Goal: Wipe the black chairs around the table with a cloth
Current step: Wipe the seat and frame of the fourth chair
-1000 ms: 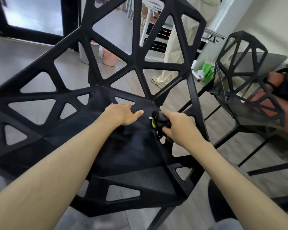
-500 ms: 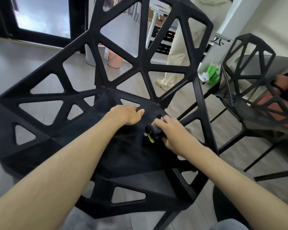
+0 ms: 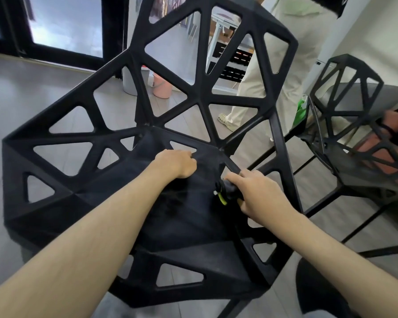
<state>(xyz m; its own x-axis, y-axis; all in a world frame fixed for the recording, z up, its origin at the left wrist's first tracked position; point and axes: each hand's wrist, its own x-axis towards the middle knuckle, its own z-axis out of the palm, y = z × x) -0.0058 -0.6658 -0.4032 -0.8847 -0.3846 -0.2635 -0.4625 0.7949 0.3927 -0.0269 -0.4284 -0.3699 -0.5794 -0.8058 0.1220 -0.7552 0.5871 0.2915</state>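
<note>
Behind the chair's (image 3: 115, 203) left edge, glass doors (image 3: 62, 24) in black frames meet a grey floor (image 3: 32, 92), and a grey bin (image 3: 129, 81) and a pink bucket (image 3: 162, 87) stand by the frame, seen through the chair's triangular openings. No writing or brand can be read anywhere.

On the chair's seat, toward its back edge, the left hand (image 3: 177, 165) rests knuckles up with its fingers curled under. What, if anything, they hold is hidden, so its grip cannot be told. The seat is dull black with faint pale streaks between the two hands.

Just right of that, at the seat's back right corner where the side struts meet, the right hand (image 3: 255, 193) grips a bunched dark cloth (image 3: 228, 191). The cloth sticks out from the thumb side of the fist, pressed against the seat, with a small yellow-green tag and a white bit at its lower edge. The forefinger lies stretched along the top of the cloth, pointing toward the corner strut.

Beyond the backrest a person in pale trousers (image 3: 292, 65) and light clogs stands by a white rack (image 3: 228, 53). Farther right a second chair (image 3: 354, 125) of the same black lattice stands near a grey table (image 3: 391, 97), with something green (image 3: 300, 111) showing between the two chairs.
</note>
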